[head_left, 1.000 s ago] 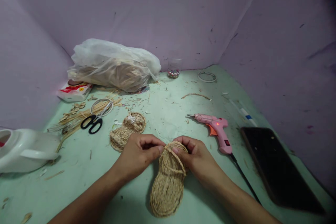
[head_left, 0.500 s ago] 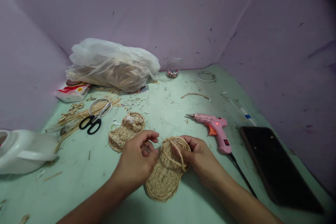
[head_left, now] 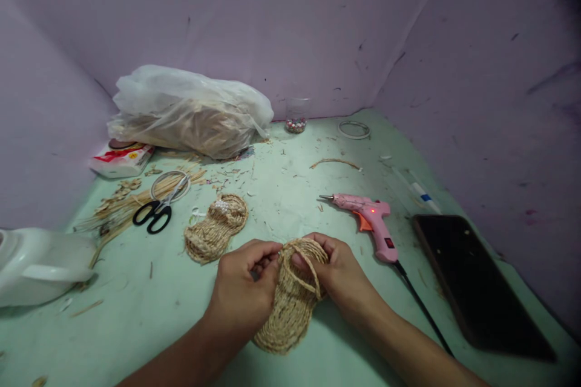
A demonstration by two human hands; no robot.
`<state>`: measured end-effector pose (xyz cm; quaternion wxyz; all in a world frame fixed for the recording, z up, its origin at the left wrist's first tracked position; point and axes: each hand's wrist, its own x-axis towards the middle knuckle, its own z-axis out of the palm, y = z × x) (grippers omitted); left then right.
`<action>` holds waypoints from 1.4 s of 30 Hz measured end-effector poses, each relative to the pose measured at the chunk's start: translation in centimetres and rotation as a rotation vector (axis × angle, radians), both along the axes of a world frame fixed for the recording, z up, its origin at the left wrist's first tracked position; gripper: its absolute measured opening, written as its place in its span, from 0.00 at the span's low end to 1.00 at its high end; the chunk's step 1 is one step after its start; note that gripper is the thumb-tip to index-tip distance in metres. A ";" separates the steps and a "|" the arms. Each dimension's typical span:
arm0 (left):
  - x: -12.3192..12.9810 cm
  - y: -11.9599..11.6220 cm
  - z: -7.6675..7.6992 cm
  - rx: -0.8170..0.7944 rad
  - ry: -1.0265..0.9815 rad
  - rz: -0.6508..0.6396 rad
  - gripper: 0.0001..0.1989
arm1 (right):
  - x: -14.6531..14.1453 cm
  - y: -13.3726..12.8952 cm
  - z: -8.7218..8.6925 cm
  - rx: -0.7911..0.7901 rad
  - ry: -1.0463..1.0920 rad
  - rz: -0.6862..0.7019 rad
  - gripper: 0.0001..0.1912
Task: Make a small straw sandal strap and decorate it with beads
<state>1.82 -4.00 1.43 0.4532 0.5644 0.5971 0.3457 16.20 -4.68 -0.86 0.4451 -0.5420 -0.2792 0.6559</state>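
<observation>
A small woven straw slipper (head_left: 288,314) with a looped cord strap (head_left: 311,272) lies in front of me. My right hand (head_left: 342,272) grips its upper right part, the thumb on top by the strap and fingers round the far edge. At the upper left rim, my left hand (head_left: 247,284) is closed in a pinch, its fingertips against the edge; what they pinch is hidden. A second straw slipper (head_left: 215,230), decorated with whitish beads (head_left: 221,205), rests beyond my left hand. Right of my right hand lies a pink glue gun (head_left: 370,214), its red light on.
Scissors (head_left: 158,208) lie on straw strands (head_left: 131,199) at left, near a white jug (head_left: 45,266). Behind are a plastic bag (head_left: 195,112), a cup of beads (head_left: 296,125) and a ring (head_left: 354,129). A phone (head_left: 481,290) and the gun's cable (head_left: 422,305) occupy the right.
My left fingers, earlier apart from the slipper with a thin pale strand near them, have moved right to its rim and closed. My right hand keeps its grip. The view has shifted slightly.
</observation>
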 end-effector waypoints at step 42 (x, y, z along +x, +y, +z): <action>-0.4 -0.7 -1.6 0.458 0.160 -0.220 0.09 | -0.5 -0.1 -0.4 0.025 -0.028 -0.086 0.14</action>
